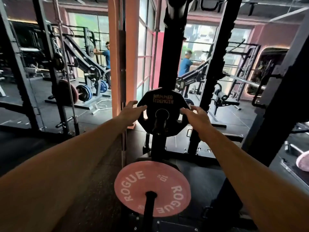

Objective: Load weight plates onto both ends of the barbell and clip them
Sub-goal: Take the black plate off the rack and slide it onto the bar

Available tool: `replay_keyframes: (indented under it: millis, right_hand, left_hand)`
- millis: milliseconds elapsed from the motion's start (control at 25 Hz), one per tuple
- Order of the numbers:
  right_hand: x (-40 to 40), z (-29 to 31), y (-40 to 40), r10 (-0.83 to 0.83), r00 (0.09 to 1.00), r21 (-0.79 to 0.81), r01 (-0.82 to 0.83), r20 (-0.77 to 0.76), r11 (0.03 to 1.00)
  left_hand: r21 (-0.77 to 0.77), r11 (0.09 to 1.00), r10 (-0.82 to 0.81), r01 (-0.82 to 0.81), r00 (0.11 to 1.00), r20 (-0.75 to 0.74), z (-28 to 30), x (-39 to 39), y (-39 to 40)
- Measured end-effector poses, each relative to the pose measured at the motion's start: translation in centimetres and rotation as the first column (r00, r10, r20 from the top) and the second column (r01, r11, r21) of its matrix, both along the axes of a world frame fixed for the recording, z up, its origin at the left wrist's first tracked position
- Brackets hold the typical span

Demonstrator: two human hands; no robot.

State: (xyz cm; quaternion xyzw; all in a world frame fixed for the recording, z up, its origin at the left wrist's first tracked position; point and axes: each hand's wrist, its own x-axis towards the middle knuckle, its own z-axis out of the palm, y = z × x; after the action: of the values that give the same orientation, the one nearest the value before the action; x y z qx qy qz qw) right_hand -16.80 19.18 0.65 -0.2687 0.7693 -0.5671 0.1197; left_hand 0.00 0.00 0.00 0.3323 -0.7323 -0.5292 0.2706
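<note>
A black Hammer Strength plate [163, 101] hangs on a storage peg of the black rack upright [168, 52]. My left hand [133, 108] reaches to its left edge with straight fingers, fingertips at the rim. At the plate's right edge, my right hand [194, 113] has its fingers spread. Neither hand grips it. Below, a pink Rogue plate [164, 180] sits on a lower black peg [149, 203] close to me. A barbell [247, 81] lies on the rack at the right.
Rack posts [282, 97] stand to the right, and another pink plate [303, 160] shows at the right edge. A salmon pillar [117, 64] and mirrors stand behind. Other racks with loaded bars [83, 93] fill the left. A person in blue [107, 56] is far back.
</note>
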Motion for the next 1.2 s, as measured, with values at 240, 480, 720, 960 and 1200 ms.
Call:
replay_keyframes:
  millis: [240, 480, 720, 960, 1200]
  right_hand:
    - [-5.1, -0.9, -4.7, -0.001, 1.000, -0.051, 0.002, 0.019, 0.999]
    - [-8.2, -1.9, -6.2, 0.165, 0.980, -0.090, -0.155, 0.115, 0.984]
    - [-4.6, -3.1, -4.0, 0.175, 0.947, -0.202, -0.122, 0.271, 0.972]
    - [3.9, -2.9, 1.6, 0.100, 0.976, -0.289, -0.042, 0.192, 0.956]
    - [12.6, 0.1, 11.7, 0.001, 0.987, -0.350, 0.056, 0.161, 0.935]
  left_hand:
    - [0.029, 0.994, 0.110, -0.108, 0.991, -0.071, -1.1, -5.4, -4.1]
    - [0.153, 0.986, 0.069, -0.060, 0.996, -0.055, -2.9, -7.6, -6.7]
    - [0.287, 0.955, 0.138, -0.079, 0.972, -0.192, -3.0, -4.2, -2.8]
    - [0.282, 0.945, 0.254, -0.167, 0.916, -0.310, -3.0, 3.6, 5.2]
    - [0.184, 0.980, 0.144, -0.076, 0.908, -0.393, 1.8, 10.9, 14.9]
